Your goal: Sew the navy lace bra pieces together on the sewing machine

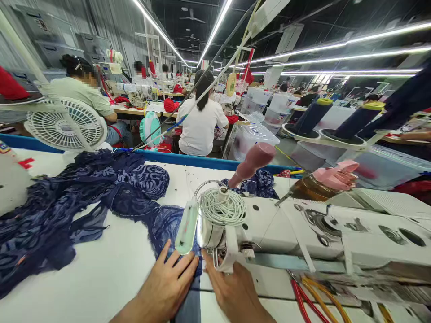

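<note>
Navy lace fabric (164,224) runs across the white table and under the head of a sewing machine (218,235). My left hand (168,278) lies flat on it, fingers stretched out and apart, just below a pale green lit lamp (186,228). Close to the needle area is my right hand (232,287); one finger reaches forward at the fabric's right edge, and the machine head hides part of the other fingers. A narrow navy strip (188,307) continues toward me between both hands. Navy lace pieces (124,179) with cup shapes lie heaped on the left.
Red-handled (299,298) and yellow-handled tools (323,294) lie right of my right hand. A pink-handled tool (251,163) stands upright on the machine head. Behind are a bottle (313,184), navy thread cones (311,117) and a white fan (67,123). Co-workers (202,119) sit beyond the table.
</note>
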